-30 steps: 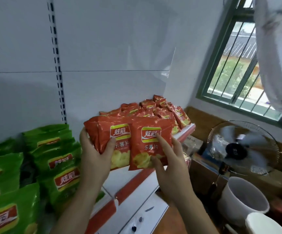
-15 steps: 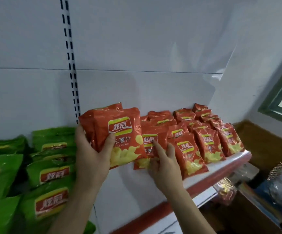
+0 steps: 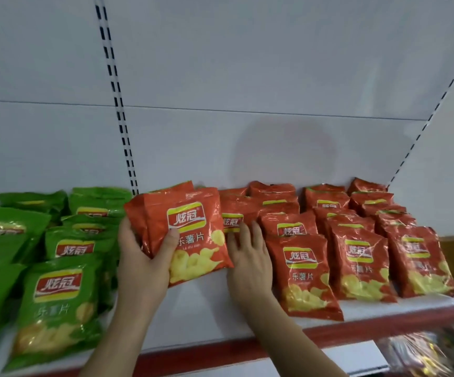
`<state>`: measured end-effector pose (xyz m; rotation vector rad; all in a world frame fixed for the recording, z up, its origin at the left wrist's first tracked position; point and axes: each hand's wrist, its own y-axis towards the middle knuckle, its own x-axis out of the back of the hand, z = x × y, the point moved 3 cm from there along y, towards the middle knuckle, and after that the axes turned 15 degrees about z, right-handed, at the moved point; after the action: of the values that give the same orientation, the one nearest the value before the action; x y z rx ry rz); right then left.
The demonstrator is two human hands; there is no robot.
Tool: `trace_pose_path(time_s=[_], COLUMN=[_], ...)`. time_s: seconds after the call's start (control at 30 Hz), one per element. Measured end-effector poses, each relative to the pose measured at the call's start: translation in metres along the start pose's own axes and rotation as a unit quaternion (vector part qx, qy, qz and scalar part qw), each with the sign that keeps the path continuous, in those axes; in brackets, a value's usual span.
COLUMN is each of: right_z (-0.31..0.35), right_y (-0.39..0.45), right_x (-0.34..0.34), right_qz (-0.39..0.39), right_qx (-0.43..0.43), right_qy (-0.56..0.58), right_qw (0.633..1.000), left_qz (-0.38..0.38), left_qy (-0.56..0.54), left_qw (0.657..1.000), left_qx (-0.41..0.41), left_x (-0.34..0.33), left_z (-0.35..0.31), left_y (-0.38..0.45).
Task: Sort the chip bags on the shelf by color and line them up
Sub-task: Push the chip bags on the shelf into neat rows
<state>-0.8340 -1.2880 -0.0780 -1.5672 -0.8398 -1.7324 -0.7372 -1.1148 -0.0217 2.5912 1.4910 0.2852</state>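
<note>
Many red bags (image 3: 306, 270), several green bags (image 3: 57, 303)

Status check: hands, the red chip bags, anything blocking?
Left hand gripping red chip bags. Right hand flat on shelved red bag. Green bags grouped left. Nothing blocking.

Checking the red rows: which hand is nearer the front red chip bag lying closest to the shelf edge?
Right. The right hand lies flat just left of the front red chip bag, about touching it. The left hand grips a stack of red bags farther left.
</note>
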Motion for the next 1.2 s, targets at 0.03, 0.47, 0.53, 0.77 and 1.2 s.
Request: trace_pose_path(time_s=[0.03,0.47,0.53,0.77,1.2], right_z=[-0.003,-0.017,-0.019,-0.020,-0.017], right_y=[0.001,-0.046,-0.061,-0.081,-0.065], right_x=[0.001,0.052,0.066,0.065,0.019], right_qz=[0.022,-0.135,-0.124,-0.075,-0.157], right_qx=[0.001,0.024,0.029,0.125,0.009], right_qy=[-0.001,0.248,0.397,0.339,0.159], right_qw=[1.000,0.959,0.909,0.929,0.975], left_qz=[-0.001,-0.020,-0.001,0.044,-0.050], left_qy=[0.004,-0.019,-0.019,-0.007,0.020], left_qw=[1.000,1.000,1.000,0.999,0.998], left_qx=[0.001,-0.008,-0.012,-0.023,-0.014], left_x=[0.000,-0.002,-0.013,-0.042,0.014], left_z=[0.000,-0.010,-0.010,-0.006,0.014], left_y=[-0.003,-0.006,-0.009,-0.012,-0.014])
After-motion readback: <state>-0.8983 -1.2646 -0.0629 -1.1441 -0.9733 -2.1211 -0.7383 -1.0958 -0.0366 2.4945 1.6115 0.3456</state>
